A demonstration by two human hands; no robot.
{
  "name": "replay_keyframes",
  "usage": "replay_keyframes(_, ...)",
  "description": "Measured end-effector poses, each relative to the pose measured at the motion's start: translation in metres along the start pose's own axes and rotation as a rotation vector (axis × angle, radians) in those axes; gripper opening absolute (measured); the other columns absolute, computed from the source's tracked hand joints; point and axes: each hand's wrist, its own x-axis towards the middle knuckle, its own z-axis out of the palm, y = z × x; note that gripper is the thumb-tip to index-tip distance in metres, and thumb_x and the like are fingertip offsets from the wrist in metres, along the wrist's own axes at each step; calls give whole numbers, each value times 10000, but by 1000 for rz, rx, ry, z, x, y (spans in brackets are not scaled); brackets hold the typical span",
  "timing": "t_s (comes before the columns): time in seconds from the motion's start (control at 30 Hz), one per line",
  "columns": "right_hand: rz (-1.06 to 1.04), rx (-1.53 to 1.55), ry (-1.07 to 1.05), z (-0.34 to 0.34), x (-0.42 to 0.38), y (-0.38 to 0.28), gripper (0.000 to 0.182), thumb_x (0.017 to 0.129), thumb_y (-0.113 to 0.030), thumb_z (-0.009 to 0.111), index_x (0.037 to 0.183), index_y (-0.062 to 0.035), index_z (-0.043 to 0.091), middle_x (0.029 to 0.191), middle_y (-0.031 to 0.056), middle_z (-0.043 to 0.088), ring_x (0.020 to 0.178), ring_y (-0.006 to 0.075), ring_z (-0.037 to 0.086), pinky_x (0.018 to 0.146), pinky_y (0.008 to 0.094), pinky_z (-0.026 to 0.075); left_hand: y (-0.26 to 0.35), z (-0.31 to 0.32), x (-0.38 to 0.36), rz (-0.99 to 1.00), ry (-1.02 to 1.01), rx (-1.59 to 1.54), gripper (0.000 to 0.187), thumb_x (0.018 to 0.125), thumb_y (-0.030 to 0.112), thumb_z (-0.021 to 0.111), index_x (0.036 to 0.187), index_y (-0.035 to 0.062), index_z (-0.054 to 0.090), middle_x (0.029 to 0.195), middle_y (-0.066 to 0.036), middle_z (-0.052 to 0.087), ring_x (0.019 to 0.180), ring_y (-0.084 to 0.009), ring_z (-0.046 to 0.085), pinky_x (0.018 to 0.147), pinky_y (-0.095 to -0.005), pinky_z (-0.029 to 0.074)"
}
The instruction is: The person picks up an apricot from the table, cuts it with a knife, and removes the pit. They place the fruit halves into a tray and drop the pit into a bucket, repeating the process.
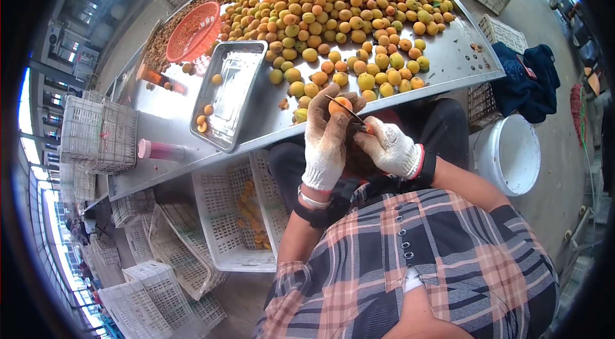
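In the head view, the gloved left hand (325, 140) grips an orange apricot (339, 105) at the near edge of the counter (461, 60). The right hand (389, 147) is closed around a small knife (346, 110) touching the fruit. A metal tray (224, 122) lies to the left, a heap of apricots (339, 12) beyond.

The surface (448, 60) is bare sheet metal, smooth and glaring where light hits it. The tray (221, 121) on it is polished metal too, with a mirror-like floor. Both hands wear knitted cloth gloves, the left hand (327, 140) grubby and rough, the right hand (387, 147) cleaner. The apricots (333, 6) look matt and soft-skinned. The red basket (192, 32) and white crates (99, 134) are latticed plastic; the bucket (509, 153) is smooth white plastic.
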Motion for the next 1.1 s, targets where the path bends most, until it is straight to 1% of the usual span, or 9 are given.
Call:
replay_keyframes(0.07, 7, -34, 16, 0, 0, -1, 205, 993, -212, 621, 1036, -21, 560, 768, 171, 674, 732, 307, 714, 620, 360, 530, -2, 1, 1, 19, -2, 128, 481, 1005, 263, 613, 1382, 15, 447, 1274, -170, 599, 1199, -299, 607, 1070, -440, 467)
replay_keyframes(0.2, -52, -76, 47, 8, 2, 10, 231, 987, -213, 622, 1071, -6, 565, 796, 198, 677, 774, 368, 701, 638, 394, 538, -8, -2, -3, -106, 35, -57, 488, 1029, 335, 557, 1383, 16, 452, 1179, -197, 656, 1170, -304, 616, 1035, -435, 478)
replay_keyframes(0.37, -65, -28, 80, 12, 6, 6, 241, 979, -223, 624, 1059, 0, 579, 831, 230, 677, 821, 406, 685, 653, 429, 539, -13, -2, -3, -195, 126, -320, 432, 1040, 299, 551, 1360, 22, 467, 1179, -176, 653, 1114, -290, 631, 990, -409, 494)
replay_keyframes(0.57, -32, -50, 42, 13, 9, 1, 244, 974, -228, 631, 1044, 0, 581, 801, 225, 671, 808, 414, 679, 647, 436, 537, 0, 1, -2, 16, 99, 90, 439, 1043, 321, 534, 1366, 31, 465, 1166, -175, 659, 1133, -281, 615, 988, -399, 492)
replay_keyframes(0.63, -74, -117, 74, 14, 10, 5, 240, 973, -230, 632, 1026, -2, 577, 791, 223, 667, 798, 413, 678, 641, 435, 534, 1, 0, 0, -118, 11, -242, 441, 1056, 354, 498, 1349, 25, 478, 1156, -177, 662, 1156, -284, 601, 1007, -398, 478)
replay_keyframes(0.8, -150, -135, 117, 13, 9, 13, 253, 967, -249, 641, 1006, -8, 573, 793, 227, 666, 792, 416, 677, 643, 443, 536, -4, -5, 1, -198, 81, -284, 457, 1050, 384, 497, 1320, 16, 503, 1126, -165, 666, 1140, -284, 604, 1007, -418, 472)
replay_keyframes(0.87, -32, -80, 25, 9, 8, 7, 271, 964, -262, 645, 1042, -10, 578, 826, 233, 675, 822, 418, 680, 674, 451, 546, -10, -8, 4, -50, 177, -79, 455, 1050, 393, 496, 1311, 21, 512, 1121, -149, 661, 1115, -284, 609, 986, -413, 478)
replay_keyframes(1.0, -19, -109, -24, 6, 12, 6, 302, 962, -274, 647, 1089, -9, 577, 855, 237, 682, 856, 422, 678, 704, 458, 550, -4, -4, 4, 0, 113, -38, 461, 1044, 418, 501, 1291, 28, 525, 1126, -141, 652, 1108, -278, 605, 979, -407, 474)
replay_keyframes(1.1, -65, -155, 58, 12, 9, 17, 298, 964, -272, 644, 1096, -15, 572, 855, 234, 680, 863, 422, 677, 707, 453, 547, -8, -6, 4, -165, 64, -350, 470, 1039, 439, 500, 1278, 36, 531, 1122, -140, 648, 1105, -270, 597, 989, -408, 465)
